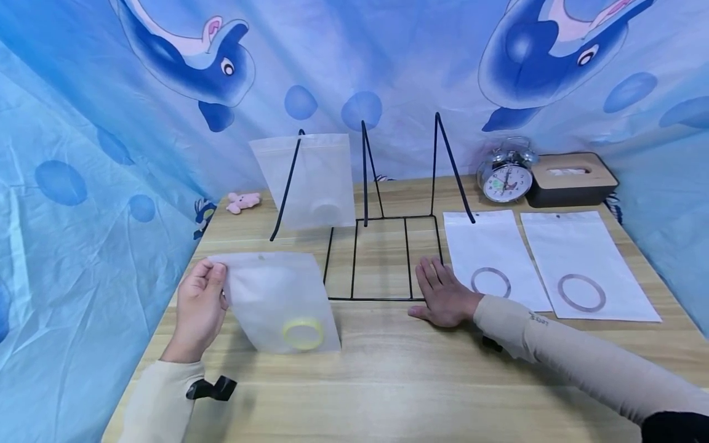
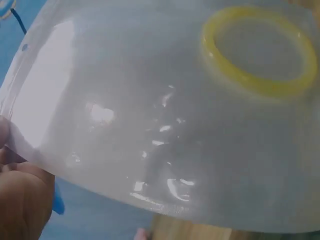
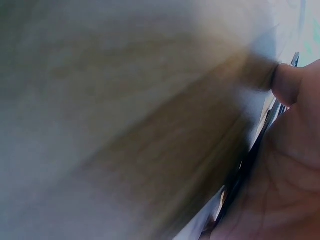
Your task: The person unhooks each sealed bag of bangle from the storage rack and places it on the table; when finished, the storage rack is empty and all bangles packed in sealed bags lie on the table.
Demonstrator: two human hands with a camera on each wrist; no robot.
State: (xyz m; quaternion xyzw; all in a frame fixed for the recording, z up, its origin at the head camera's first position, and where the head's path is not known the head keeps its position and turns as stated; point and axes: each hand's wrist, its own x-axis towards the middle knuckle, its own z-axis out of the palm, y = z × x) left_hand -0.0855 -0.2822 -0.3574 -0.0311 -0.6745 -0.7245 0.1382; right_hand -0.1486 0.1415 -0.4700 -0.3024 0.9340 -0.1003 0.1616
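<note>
My left hand [image 1: 196, 307] pinches the top left corner of a frosted zip bag [image 1: 260, 289], held up over the table's left side. A yellow ring [image 2: 240, 77] shows inside it, low in the bag. My right hand [image 1: 445, 297] lies flat with straight fingers on the front right corner of a black wire rack [image 1: 382, 299]. Three slanted prongs rise from this rack. Another frosted bag [image 1: 327, 178] hangs at the left prong, with a faint round shape near its bottom. In the right wrist view the palm [image 3: 275, 195] lies over the black wire.
Two white bags, a nearer one [image 1: 482, 243] and an outer one [image 1: 576, 246], lie side by side on the right, each showing a ring. Behind them stand an alarm clock [image 1: 506, 183] and a tissue box [image 1: 570, 194]. A pink toy [image 1: 242, 202] lies at the back left.
</note>
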